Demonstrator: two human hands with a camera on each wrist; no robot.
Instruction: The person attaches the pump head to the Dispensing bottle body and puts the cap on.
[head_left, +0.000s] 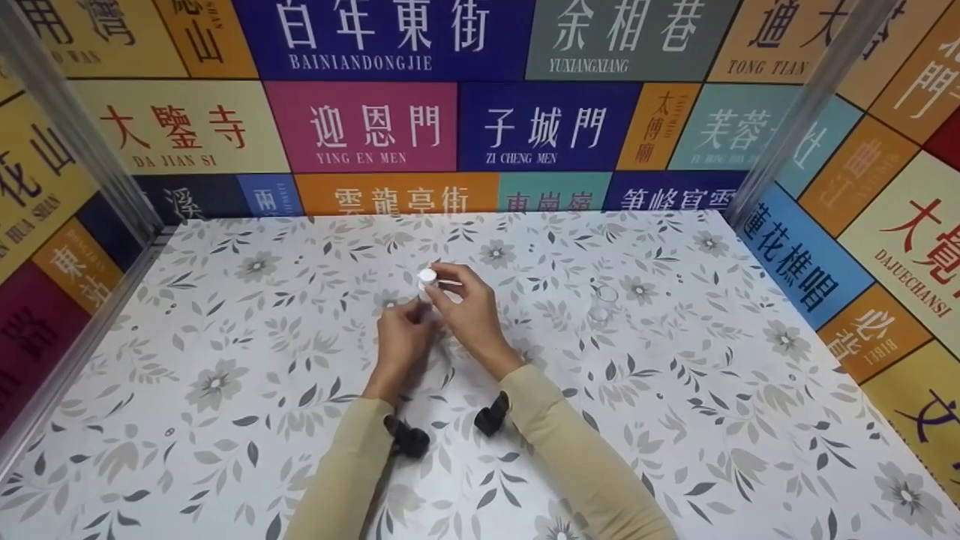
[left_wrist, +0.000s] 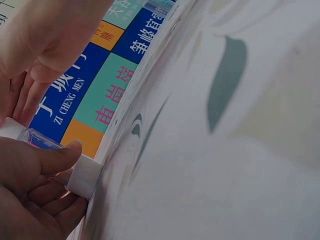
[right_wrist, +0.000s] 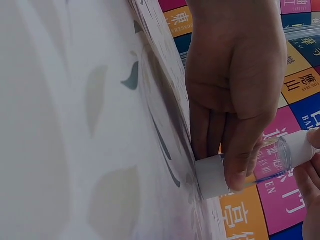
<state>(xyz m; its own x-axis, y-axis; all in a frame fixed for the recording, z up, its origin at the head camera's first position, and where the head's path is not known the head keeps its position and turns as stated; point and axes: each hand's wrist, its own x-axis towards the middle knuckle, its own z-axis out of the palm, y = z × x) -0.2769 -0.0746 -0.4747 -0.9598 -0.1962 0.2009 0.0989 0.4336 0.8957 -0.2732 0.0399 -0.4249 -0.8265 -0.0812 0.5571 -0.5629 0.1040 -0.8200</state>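
Upright on the table stands a small clear bottle (right_wrist: 270,161) with a white base (left_wrist: 85,177) and a white cap (head_left: 427,276). My left hand (head_left: 405,335) grips it low on the body, thumb and fingers just above the base, which touches the tabletop. My right hand (head_left: 471,306) pinches the cap at the top between thumb and fingers. In the right wrist view the cap meets the top of the clear body; whether it is threaded tight cannot be told. The bottle's middle is mostly covered by the hands in the head view.
A small clear glass container (head_left: 602,304) stands to the right of my hands. The table (head_left: 300,450) has a white cloth with grey leaves and flowers. Panels (head_left: 360,124) of coloured signs rise behind it and at both sides.
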